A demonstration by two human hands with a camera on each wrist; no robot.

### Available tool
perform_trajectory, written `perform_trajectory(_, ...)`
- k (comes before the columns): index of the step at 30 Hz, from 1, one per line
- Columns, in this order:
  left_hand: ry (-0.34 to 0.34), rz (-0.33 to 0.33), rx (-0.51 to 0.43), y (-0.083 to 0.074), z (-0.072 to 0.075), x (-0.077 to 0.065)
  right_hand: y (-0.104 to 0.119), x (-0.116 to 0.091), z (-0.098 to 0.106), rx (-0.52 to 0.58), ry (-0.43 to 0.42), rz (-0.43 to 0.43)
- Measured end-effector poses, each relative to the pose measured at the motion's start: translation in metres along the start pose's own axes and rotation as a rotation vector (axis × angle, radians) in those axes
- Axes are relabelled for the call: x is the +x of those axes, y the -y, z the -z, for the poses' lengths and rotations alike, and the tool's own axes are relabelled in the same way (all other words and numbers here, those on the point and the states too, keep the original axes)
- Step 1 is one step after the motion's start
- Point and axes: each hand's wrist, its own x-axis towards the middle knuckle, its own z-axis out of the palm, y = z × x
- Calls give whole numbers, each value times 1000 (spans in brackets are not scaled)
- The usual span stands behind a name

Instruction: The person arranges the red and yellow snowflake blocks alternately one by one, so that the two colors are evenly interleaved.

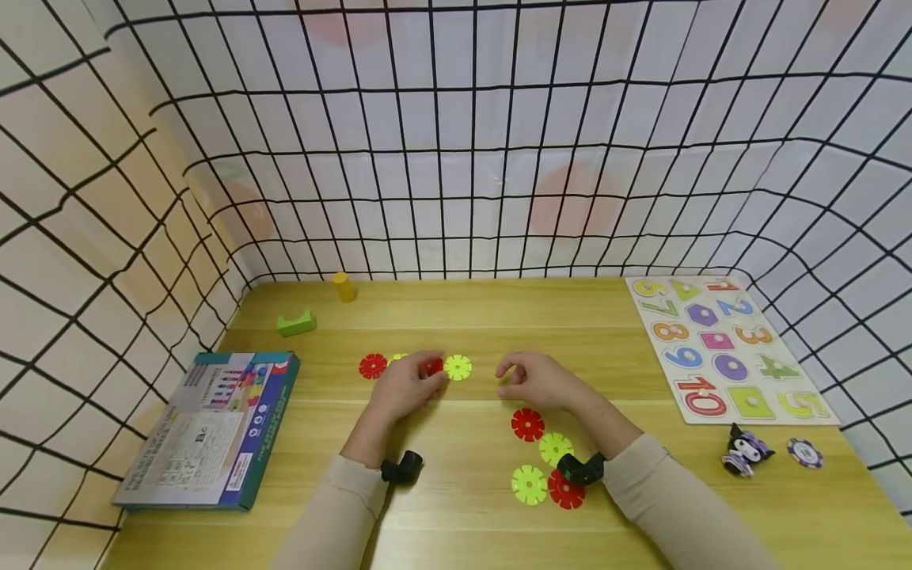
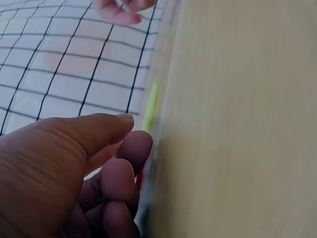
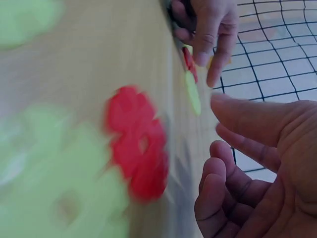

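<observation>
Looks roughly half done — got a red disc (image 1: 373,366), a yellow disc (image 1: 398,358), a second red disc (image 1: 435,367) and an end yellow disc (image 1: 457,367) lined up on the table (image 1: 456,317). Probably leaves the loose red pair (image 1: 528,416) and loose yellow pair (image 1: 530,475) near the right forearm (image 1: 602,416). Can't see anything gripped in the left hand (image 1: 402,385), bent loosely over the lined-up discs (touching or not, can't tell), or in the right hand (image 1: 545,380), relaxed and empty nearby.
</observation>
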Motion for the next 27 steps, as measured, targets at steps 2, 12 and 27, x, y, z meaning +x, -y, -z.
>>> perform_trajectory(2, -5, -45, -32, -3, -3, 2, -6, -12, 1, -8, 27, -4)
perform_trajectory(12, -28, -29, 17, -13, -15, 9, -24, -44, -8, -134, -18, 6)
perform_trajectory(27, 25, 18, 50, -17, -18, 9, -23, -49, -15, -146, -88, -70)
